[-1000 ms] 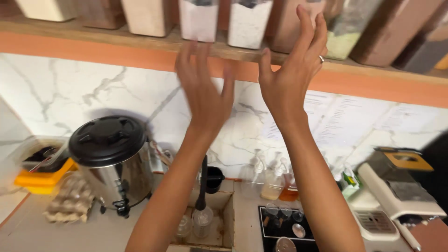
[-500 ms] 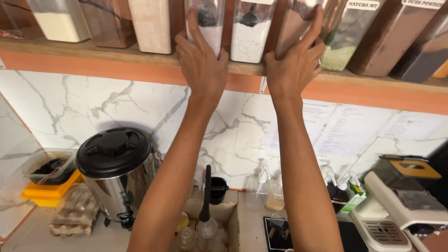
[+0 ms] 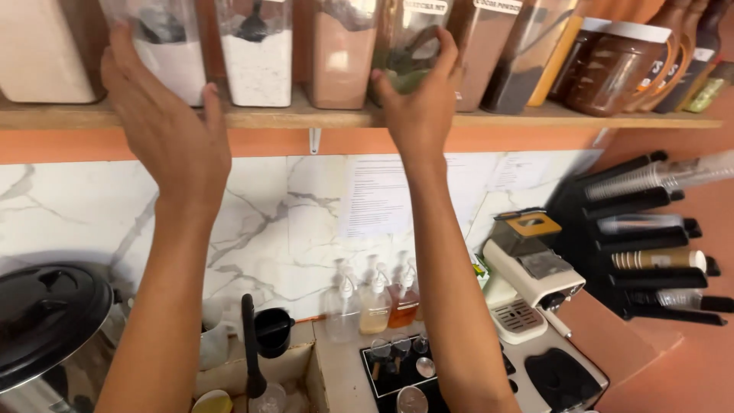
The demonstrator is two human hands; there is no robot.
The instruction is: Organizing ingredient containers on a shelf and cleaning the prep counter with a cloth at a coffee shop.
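Observation:
Both my arms reach up to a wooden shelf (image 3: 306,118) lined with clear storage canisters. My right hand (image 3: 420,103) wraps around a clear canister of green powder (image 3: 405,46), thumb on its left side and fingers on its right. My left hand (image 3: 164,126) is spread flat in front of a canister of white powder (image 3: 164,53), fingers apart, touching or just short of it. Between the hands stand a second white-powder canister (image 3: 256,53) and a pinkish-brown one (image 3: 342,53).
Further right on the shelf are dark powder canisters (image 3: 497,53) and brown jars (image 3: 615,65). Below, a metal urn with black lid (image 3: 46,321), pump bottles (image 3: 375,302), a white machine (image 3: 527,275) and a black cup rack (image 3: 650,245) sit along the counter.
The view has swung to the right and closer to the shelf. My right hand moved onto the green-powder canister and closed around it; my left hand stays at the white-powder canister.

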